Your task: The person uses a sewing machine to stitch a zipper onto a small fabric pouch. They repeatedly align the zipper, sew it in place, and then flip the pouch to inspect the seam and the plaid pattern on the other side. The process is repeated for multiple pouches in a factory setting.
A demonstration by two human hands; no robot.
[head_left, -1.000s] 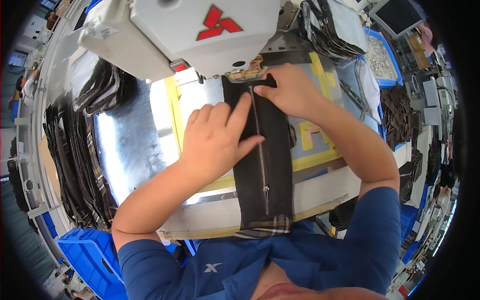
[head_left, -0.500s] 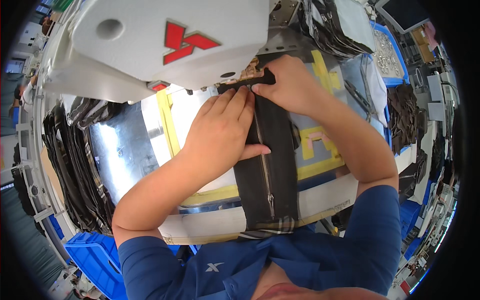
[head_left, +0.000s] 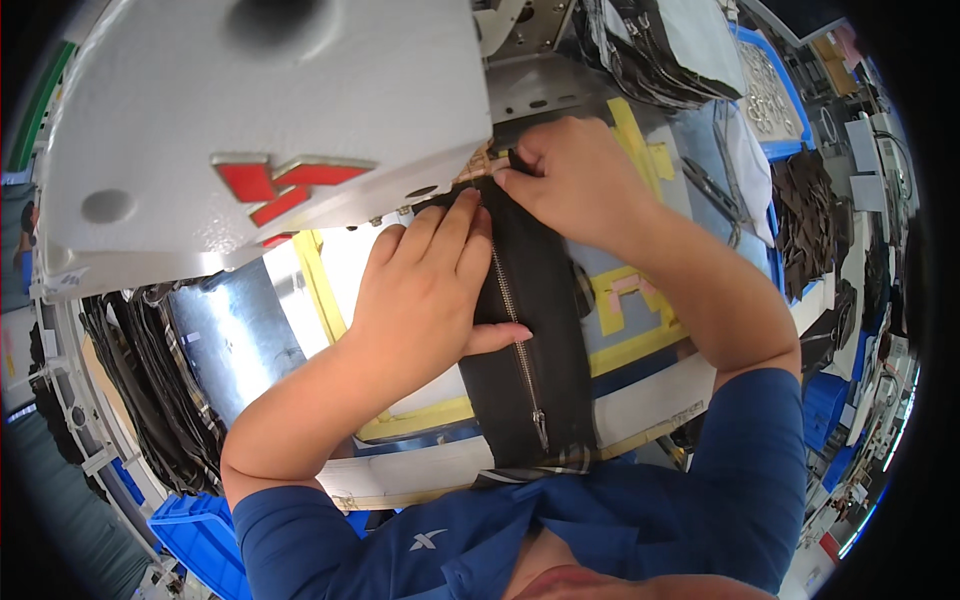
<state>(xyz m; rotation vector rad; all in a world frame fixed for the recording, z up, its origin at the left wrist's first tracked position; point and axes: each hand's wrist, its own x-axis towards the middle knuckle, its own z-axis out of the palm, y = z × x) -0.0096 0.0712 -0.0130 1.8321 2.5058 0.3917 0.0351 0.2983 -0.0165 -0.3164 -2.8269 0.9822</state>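
Observation:
A long black fabric panel (head_left: 555, 330) with a metal zipper (head_left: 517, 335) down its length lies under the front of a grey-white sewing machine (head_left: 330, 110). The zipper's pull (head_left: 541, 425) is at the near end. My left hand (head_left: 420, 285) rests flat on the panel's left part, fingers stretched toward the needle area and thumb across the zipper. At the panel's far edge my right hand (head_left: 585, 190) is closed, pinching the black fabric between thumb and bent fingers. The machine's body hides the needle.
Yellow tape (head_left: 640, 355) marks the work surface. Dark fabric pieces are stacked at the left (head_left: 150, 380) and far right (head_left: 650, 60). A blue tray (head_left: 787, 150) holds metal rings, near a dark long-handled tool (head_left: 715, 190) and brown pieces (head_left: 805, 225). A blue crate (head_left: 205, 530) stands lower left.
The view has shifted, so the machine looks larger and lower at the left. Less of the black fabric shows at my right fingers. My left hand still lies on the panel.

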